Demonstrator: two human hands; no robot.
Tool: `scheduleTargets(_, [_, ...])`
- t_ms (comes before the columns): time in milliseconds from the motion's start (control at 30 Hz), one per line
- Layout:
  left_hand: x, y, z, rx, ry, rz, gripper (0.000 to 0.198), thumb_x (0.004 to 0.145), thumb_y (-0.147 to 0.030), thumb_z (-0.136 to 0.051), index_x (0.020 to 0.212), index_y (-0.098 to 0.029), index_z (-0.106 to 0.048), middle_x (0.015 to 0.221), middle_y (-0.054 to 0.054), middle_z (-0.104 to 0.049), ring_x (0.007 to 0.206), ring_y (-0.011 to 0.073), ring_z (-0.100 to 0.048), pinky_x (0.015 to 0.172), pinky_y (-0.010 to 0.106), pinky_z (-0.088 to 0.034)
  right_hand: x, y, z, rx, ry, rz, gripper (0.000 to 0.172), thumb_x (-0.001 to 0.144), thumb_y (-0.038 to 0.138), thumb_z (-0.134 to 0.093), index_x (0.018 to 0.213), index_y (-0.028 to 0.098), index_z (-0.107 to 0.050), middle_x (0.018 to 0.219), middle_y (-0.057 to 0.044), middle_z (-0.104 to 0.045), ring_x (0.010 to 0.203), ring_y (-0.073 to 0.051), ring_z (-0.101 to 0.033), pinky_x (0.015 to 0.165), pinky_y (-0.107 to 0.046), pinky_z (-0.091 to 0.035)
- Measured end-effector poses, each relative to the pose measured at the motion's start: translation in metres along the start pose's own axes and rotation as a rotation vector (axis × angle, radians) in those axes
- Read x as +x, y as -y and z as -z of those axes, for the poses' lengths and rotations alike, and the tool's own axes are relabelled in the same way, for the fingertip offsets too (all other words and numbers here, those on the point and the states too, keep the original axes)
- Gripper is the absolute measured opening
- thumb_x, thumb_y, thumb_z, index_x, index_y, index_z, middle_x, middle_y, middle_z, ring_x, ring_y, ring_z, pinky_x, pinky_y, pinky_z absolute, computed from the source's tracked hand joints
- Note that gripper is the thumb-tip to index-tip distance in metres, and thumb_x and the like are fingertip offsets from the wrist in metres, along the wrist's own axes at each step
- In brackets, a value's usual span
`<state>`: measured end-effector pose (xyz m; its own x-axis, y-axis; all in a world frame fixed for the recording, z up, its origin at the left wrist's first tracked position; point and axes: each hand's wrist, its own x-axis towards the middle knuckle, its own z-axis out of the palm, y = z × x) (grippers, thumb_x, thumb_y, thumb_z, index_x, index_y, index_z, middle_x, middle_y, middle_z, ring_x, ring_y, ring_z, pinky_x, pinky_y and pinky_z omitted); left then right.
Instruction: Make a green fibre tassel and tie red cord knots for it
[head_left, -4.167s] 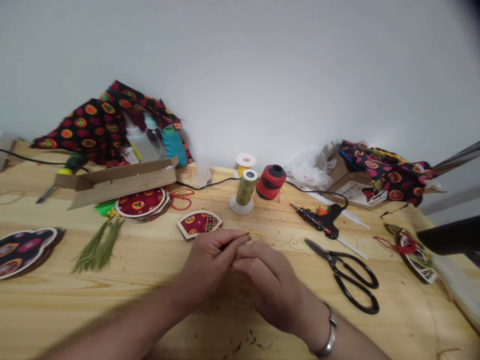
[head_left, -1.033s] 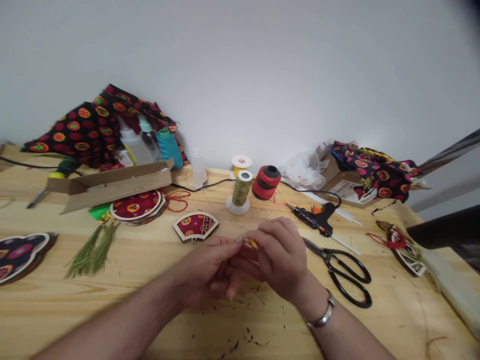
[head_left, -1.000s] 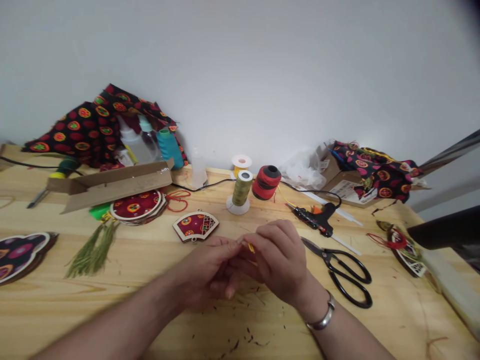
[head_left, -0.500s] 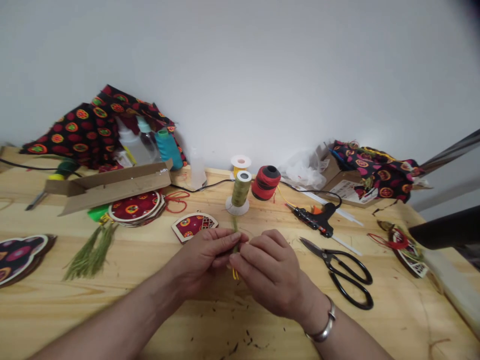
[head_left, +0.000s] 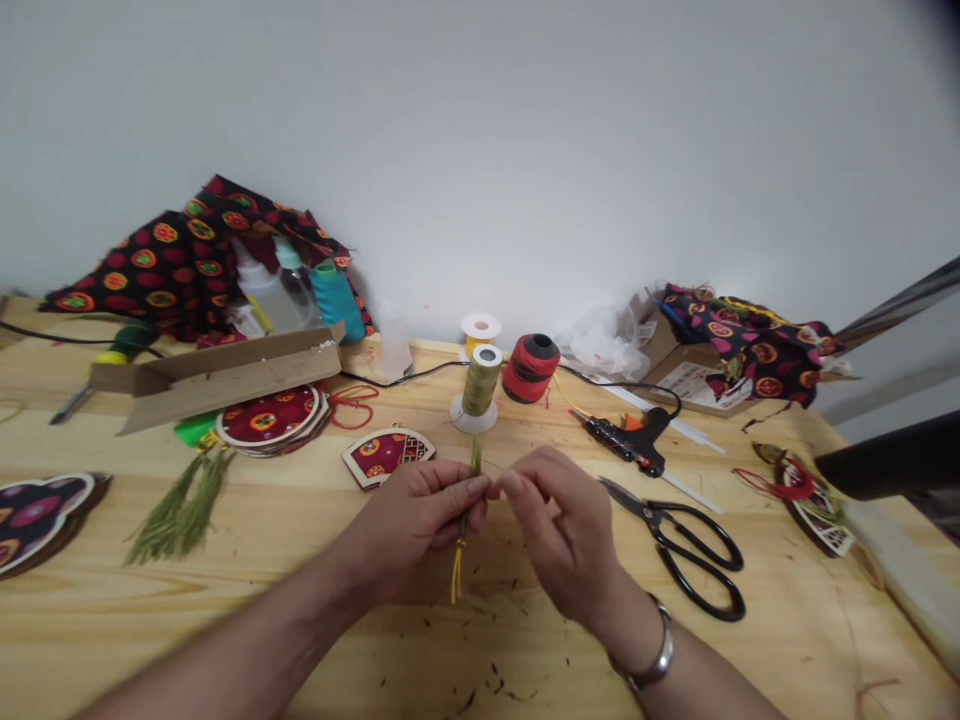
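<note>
Between thumb and fingers, my left hand [head_left: 442, 505] pinches a green thread tassel [head_left: 477, 455]. Below the grip a yellow cord [head_left: 456, 575] hangs from it toward the table. My right hand [head_left: 566, 535], closed in a pinch just to the right, appears to hold a fine thread that runs to the tassel; the thread is barely visible. Just beyond both hands stands a green thread spool [head_left: 481, 385] on a white base. A fan-shaped ornament [head_left: 379, 455] lies left of the spool, behind my left hand.
Black-handled scissors [head_left: 694, 540] and a glue gun [head_left: 630, 440] lie to the right. A red thread cone [head_left: 531, 368] stands behind the spool. At left are round ornaments [head_left: 270, 418], finished green tassels [head_left: 180, 510] and a cardboard tray [head_left: 232, 375].
My right hand has moved slightly right and up, away from the lower end of the tassel. The yellow cord now shows more fully below my left hand, which keeps its grip.
</note>
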<state>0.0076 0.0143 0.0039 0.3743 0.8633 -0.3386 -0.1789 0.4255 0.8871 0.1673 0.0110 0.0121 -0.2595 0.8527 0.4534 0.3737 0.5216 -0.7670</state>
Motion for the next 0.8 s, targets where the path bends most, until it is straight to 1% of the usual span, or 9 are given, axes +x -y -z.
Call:
scheduleTargets(67, [-0.001, -0.001, -0.002, 0.097, 0.016, -0.008, 0.030, 0.078, -0.035, -0.060, 0.058, -0.012, -0.058, 0.053, -0.005, -0.048, 0.043, 0.0030, -0.027, 0.041, 0.019, -0.013, 0.005, -0.005, -0.002, 0.090, 0.051, -0.318, 0.024, 0.083, 0.034, -0.053, 0.071, 0.015, -0.063, 0.063, -0.002, -0.059, 0.058, -0.012, -0.050, 0.055, -0.026, -0.039])
scheduleTargets(100, [-0.002, -0.001, -0.002, 0.128, 0.025, -0.006, 0.032, 0.079, -0.036, -0.059, 0.058, -0.012, -0.058, 0.053, -0.005, -0.048, 0.043, 0.0033, -0.027, 0.042, 0.020, -0.014, 0.007, -0.007, -0.003, 0.159, 0.107, -0.431, 0.024, 0.079, 0.037, -0.057, 0.073, 0.015, -0.064, 0.064, -0.002, -0.060, 0.058, -0.012, -0.050, 0.054, -0.025, -0.040])
scheduleTargets(133, [-0.003, -0.001, -0.003, 0.146, 0.034, 0.000, 0.032, 0.079, -0.037, -0.058, 0.058, -0.013, -0.058, 0.052, -0.005, -0.048, 0.043, 0.0035, -0.027, 0.042, 0.020, -0.014, 0.009, -0.008, -0.005, 0.237, 0.164, -0.511, 0.025, 0.076, 0.039, -0.061, 0.075, 0.014, -0.065, 0.065, -0.002, -0.061, 0.058, -0.012, -0.051, 0.054, -0.025, -0.041])
scheduleTargets(200, [-0.005, -0.001, -0.005, 0.170, 0.053, 0.018, 0.032, 0.078, -0.037, -0.058, 0.057, -0.013, -0.058, 0.050, -0.006, -0.046, 0.042, 0.0040, -0.027, 0.042, 0.021, -0.014, 0.010, -0.009, -0.008, 0.390, 0.222, -0.593, 0.026, 0.070, 0.039, -0.066, 0.078, 0.014, -0.065, 0.064, -0.002, -0.061, 0.056, -0.013, -0.053, 0.054, -0.025, -0.042])
scheduleTargets(333, [-0.006, 0.000, -0.006, 0.202, 0.090, 0.060, 0.030, 0.079, -0.036, -0.056, 0.059, -0.014, -0.061, 0.051, -0.004, -0.050, 0.042, 0.0043, -0.028, 0.042, 0.022, -0.015, 0.007, -0.008, -0.013, 0.585, 0.158, -0.642, 0.020, 0.066, 0.033, -0.069, 0.067, 0.014, -0.062, 0.061, 0.000, -0.058, 0.050, -0.011, -0.052, 0.048, -0.023, -0.041])
scheduleTargets(433, [-0.006, 0.000, -0.005, 0.162, 0.136, 0.063, 0.022, 0.079, -0.033, -0.057, 0.077, -0.014, -0.067, 0.066, -0.001, -0.061, 0.044, 0.0040, -0.030, 0.042, 0.021, -0.016, 0.007, -0.007, -0.013, 0.616, 0.092, -0.693, 0.021, 0.066, 0.031, -0.068, 0.060, 0.014, -0.059, 0.054, 0.002, -0.053, 0.043, -0.009, -0.046, 0.041, -0.022, -0.037])
scheduleTargets(500, [-0.006, 0.000, -0.004, 0.133, 0.154, 0.078, 0.022, 0.077, -0.033, -0.059, 0.087, -0.014, -0.068, 0.077, 0.002, -0.065, 0.046, 0.0042, -0.030, 0.043, 0.021, -0.017, 0.009, -0.007, -0.011, 0.611, 0.056, -0.719, 0.022, 0.066, 0.032, -0.068, 0.058, 0.014, -0.058, 0.049, 0.004, -0.049, 0.042, -0.008, -0.041, 0.040, -0.022, -0.034])
scheduleTargets(667, [-0.006, 0.002, -0.003, 0.173, 0.108, 0.179, 0.030, 0.069, -0.034, -0.067, 0.092, -0.014, -0.068, 0.082, 0.004, -0.069, 0.045, 0.0042, -0.030, 0.042, 0.021, -0.016, 0.016, -0.009, -0.003, 0.536, -0.083, -0.678, 0.024, 0.065, 0.030, -0.069, 0.053, 0.014, -0.055, 0.050, 0.005, -0.044, 0.048, -0.006, -0.035, 0.046, -0.020, -0.029])
scheduleTargets(800, [-0.004, 0.006, -0.003, 0.167, 0.088, 0.184, 0.028, 0.070, -0.031, -0.065, 0.093, -0.015, -0.067, 0.079, 0.005, -0.071, 0.042, 0.0038, -0.029, 0.041, 0.021, -0.015, 0.016, -0.015, 0.000, 0.570, -0.117, -0.682, 0.025, 0.067, 0.033, -0.068, 0.057, 0.014, -0.055, 0.051, 0.006, -0.041, 0.048, -0.006, -0.032, 0.046, -0.021, -0.025])
